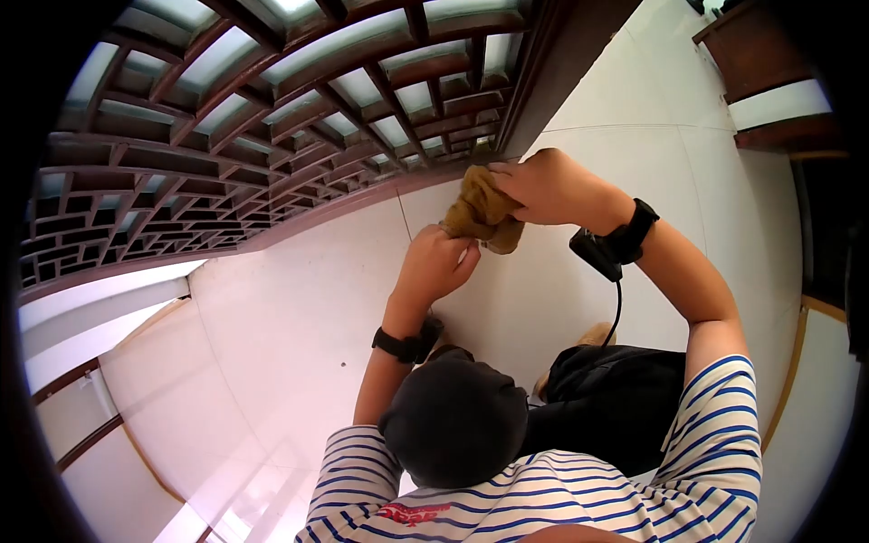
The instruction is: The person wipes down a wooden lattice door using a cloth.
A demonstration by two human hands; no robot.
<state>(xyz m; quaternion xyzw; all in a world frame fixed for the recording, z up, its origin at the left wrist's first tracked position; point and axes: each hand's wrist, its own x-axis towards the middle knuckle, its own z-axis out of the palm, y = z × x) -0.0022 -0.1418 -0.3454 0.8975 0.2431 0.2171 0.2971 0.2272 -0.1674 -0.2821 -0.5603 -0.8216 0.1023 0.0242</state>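
A brown, crumpled cloth (482,210) is bunched between my two hands, close to the bottom edge of a dark wooden lattice screen (353,185). My left hand (436,262) is closed on the cloth's lower left end, with the thumb against it. From the upper right, my right hand (550,188) grips the other side with bent fingers. Part of the cloth hangs down between the hands over the pale floor. Black straps with small devices sit on both wrists, and a cable (618,312) runs down from the right one.
Pale tiled floor (299,335) spreads below the screen. My black-clad legs (615,394) are bent beneath me, with light brown shoes (596,335) partly showing. Dark wooden furniture (756,54) stands at the upper right. White panels with brown trim line the lower left.
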